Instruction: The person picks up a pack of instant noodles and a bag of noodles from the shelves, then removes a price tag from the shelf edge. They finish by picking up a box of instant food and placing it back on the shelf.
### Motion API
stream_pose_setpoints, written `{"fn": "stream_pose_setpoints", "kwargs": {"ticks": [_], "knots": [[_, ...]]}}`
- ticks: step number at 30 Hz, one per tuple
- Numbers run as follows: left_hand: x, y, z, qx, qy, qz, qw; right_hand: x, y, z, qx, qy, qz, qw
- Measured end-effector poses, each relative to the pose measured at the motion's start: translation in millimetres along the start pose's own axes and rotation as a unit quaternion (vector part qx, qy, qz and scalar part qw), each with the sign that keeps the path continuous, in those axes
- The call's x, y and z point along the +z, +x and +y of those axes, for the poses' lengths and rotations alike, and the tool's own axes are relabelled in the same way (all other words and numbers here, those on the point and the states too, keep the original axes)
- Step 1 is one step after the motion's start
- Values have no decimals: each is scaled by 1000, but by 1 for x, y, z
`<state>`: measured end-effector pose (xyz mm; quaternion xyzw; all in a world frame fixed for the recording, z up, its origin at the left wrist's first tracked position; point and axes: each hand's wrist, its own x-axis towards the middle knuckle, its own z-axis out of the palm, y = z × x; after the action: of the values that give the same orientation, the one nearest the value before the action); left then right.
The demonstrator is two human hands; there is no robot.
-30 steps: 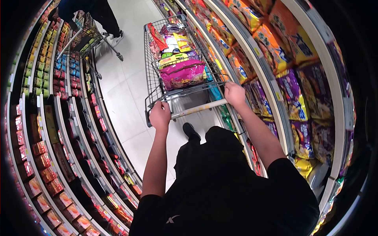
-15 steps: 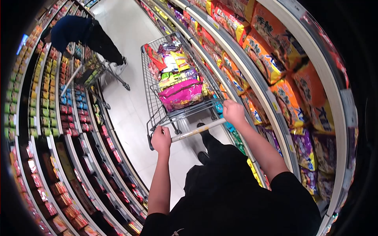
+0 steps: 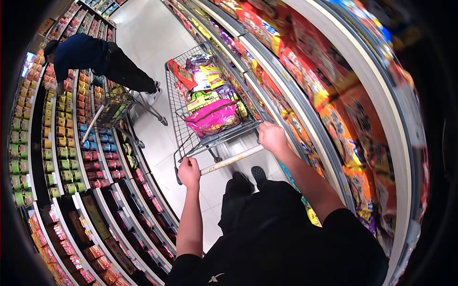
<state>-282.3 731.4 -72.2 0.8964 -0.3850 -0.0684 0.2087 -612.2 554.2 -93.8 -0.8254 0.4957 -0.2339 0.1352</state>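
Note:
My left hand (image 3: pixel 189 171) is wrapped round the left end of the shopping cart handle (image 3: pixel 231 160). At the right end of that bar, my right hand (image 3: pixel 273 137) is closed on it too. The wire shopping cart (image 3: pixel 172 102) stretches ahead of me along the aisle. Bagged goods fill part of its basket: a large magenta bag (image 3: pixel 213 118) lies nearest the handle, a yellow bag (image 3: pixel 213 76) sits farther forward, and a red bag (image 3: pixel 181 75) leans at the front left.
Shelves of orange and red noodle packs (image 3: pixel 342 138) run close along the right. On the left, a person (image 3: pixel 83 55) bends toward shelves of cup-shaped packs (image 3: pixel 67 136), beside another shopping cart (image 3: pixel 112 107). Pale floor tiles (image 3: pixel 148 43) lie between the shelves.
My cart and I have advanced along the aisle, and the right-hand packs have shifted past. The other person now reaches an arm toward the left shelves. Both my hands keep their hold.

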Motion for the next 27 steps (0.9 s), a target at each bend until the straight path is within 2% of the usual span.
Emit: {"fn": "stream_pose_setpoints", "kwargs": {"ticks": [5,11,12,16,18,27], "knots": [[5,75,4,7,-14,13,1000,31,74,-6,-16,19,33,999],[27,168,4,13,-22,17,1000,64,172,-12,-20,-9,6,1000],[35,184,0,40,-24,35,998,69,187,-13,-17,-23,1,1000],[35,246,11,6,-38,8,999,90,243,-21,-23,-48,-11,999],[46,276,15,28,-32,10,999,107,273,-16,-5,-69,-30,997],[65,400,30,38,-23,25,999,149,396,-19,-4,-46,-37,998]]}}
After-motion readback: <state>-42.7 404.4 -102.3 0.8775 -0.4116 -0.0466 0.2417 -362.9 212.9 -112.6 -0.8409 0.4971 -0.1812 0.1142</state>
